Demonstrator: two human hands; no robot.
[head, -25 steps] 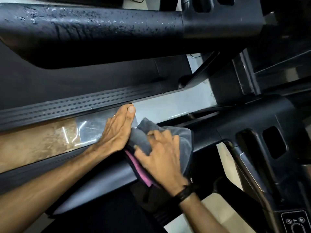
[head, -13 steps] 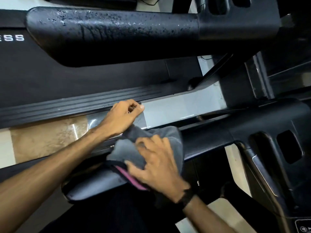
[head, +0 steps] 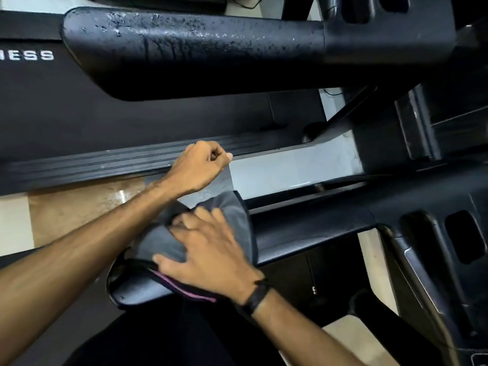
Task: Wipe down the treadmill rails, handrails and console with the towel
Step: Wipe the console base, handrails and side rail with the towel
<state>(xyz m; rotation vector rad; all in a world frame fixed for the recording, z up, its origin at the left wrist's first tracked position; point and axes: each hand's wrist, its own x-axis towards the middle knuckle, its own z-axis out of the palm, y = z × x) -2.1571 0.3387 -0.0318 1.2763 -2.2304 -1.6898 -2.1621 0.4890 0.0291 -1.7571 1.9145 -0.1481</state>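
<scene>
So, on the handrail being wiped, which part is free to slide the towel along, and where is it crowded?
Free: the near handrail from the gray towel toward the console end. Crowded: its rounded end, where the right hand presses the towel and the left hand, curled, hovers just above.

Towel (head: 232, 215): grey, with a magenta-pink edge stripe and dark border. Near handrail (head: 311, 228): matte black. Far handrail (head: 184, 51): black, flecked with pale worn specks. Side rail (head: 92, 167): black, lengthwise ribbing. Running belt (head: 79, 107): black with white lettering. Floor (head: 79, 207): mottled tan beside pale grey. Wristband (head: 254, 297): black.
</scene>
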